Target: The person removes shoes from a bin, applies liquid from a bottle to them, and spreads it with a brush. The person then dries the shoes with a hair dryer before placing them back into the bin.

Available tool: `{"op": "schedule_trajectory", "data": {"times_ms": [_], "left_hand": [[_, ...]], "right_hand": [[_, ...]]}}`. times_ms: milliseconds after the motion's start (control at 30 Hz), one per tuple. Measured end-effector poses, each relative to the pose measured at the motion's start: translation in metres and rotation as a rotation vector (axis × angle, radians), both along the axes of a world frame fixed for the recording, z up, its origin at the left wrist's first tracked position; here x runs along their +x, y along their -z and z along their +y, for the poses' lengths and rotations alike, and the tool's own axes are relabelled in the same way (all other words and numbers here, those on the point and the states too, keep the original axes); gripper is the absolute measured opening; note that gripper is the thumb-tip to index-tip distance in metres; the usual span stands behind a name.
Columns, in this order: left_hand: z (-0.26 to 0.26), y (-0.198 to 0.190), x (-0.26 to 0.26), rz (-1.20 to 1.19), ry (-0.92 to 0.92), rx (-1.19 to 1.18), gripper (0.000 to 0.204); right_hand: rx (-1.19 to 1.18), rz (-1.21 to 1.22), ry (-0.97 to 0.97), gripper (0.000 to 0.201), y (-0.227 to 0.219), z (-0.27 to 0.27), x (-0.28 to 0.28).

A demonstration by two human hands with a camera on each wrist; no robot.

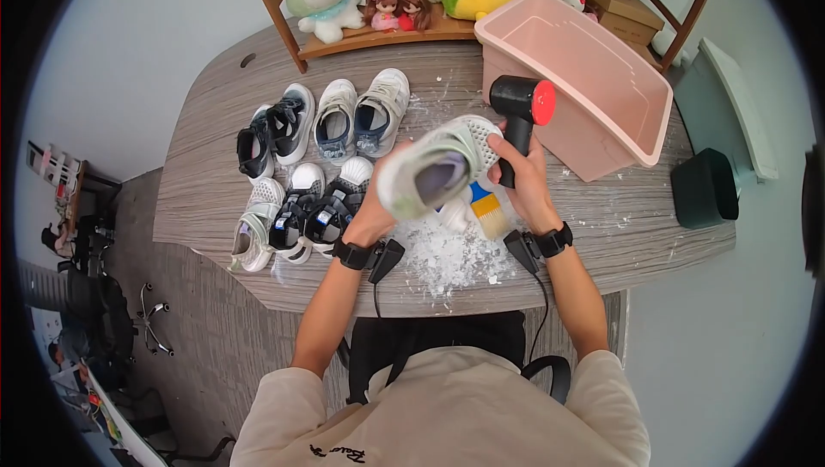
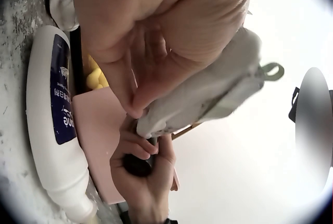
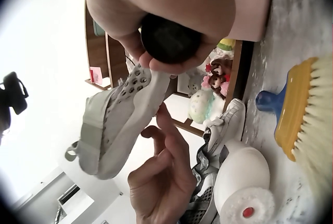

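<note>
A pale green and white shoe (image 1: 430,177) is raised over the table, blurred in the head view. My right hand (image 1: 528,179) grips the handle of a black tool with a red end (image 1: 516,104), its fingertips also pinching the shoe's perforated toe. In the right wrist view, my left hand (image 3: 164,177) is beside the shoe's sole (image 3: 136,130), fingers loosely bent, one fingertip close to it; contact is unclear. Under the shoe lie a white bottle (image 2: 54,125) with a dark blue label and a yellow brush (image 3: 296,107) with a blue handle.
Several shoes (image 1: 301,201) stand in two rows at the left of the table. White flakes (image 1: 451,261) are scattered near the front edge. A pink bin (image 1: 593,115) is at the back right, a dark green bin (image 1: 705,188) at the far right, and a toy shelf (image 1: 387,37) behind.
</note>
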State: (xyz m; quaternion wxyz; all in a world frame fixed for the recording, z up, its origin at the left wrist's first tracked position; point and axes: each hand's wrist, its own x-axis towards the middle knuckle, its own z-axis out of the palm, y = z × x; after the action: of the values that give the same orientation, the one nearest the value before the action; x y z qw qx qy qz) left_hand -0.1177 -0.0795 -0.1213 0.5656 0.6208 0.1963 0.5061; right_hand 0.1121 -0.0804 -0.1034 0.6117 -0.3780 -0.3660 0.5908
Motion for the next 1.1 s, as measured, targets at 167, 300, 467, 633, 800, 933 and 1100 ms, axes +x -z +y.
{"op": "schedule_trajectory", "data": {"times_ms": [167,300,467,633,800,933,1100], "left_hand": [[0.012,0.005,0.0,-0.029,0.166,-0.635,0.028],[-0.008,-0.009,0.008,-0.066,0.255,-0.634,0.056],[-0.003,-0.003,0.01,0.157,0.141,-0.442,0.067],[0.002,-0.006,0.009,0.045,0.089,-0.607,0.056],[-0.002,-0.018,0.013,-0.03,0.057,-0.688,0.051],[0.007,0.0,0.006,-0.102,-0.047,-0.797,0.054],[0.008,-0.007,0.003,-0.242,-0.072,-0.834,0.043]], "right_hand": [[0.026,-0.077,0.05,0.046,0.003,0.003,-0.003],[0.035,-0.257,0.027,0.041,-0.003,-0.006,-0.011],[-0.001,-0.175,-0.053,0.035,0.003,0.0,-0.01],[-0.057,0.144,-0.312,0.052,0.001,0.002,0.005],[-0.028,0.163,-0.452,0.054,0.002,0.0,0.008],[-0.054,0.08,-0.473,0.055,0.001,-0.001,0.009],[-0.055,0.059,-0.535,0.055,0.003,-0.001,0.004]]}}
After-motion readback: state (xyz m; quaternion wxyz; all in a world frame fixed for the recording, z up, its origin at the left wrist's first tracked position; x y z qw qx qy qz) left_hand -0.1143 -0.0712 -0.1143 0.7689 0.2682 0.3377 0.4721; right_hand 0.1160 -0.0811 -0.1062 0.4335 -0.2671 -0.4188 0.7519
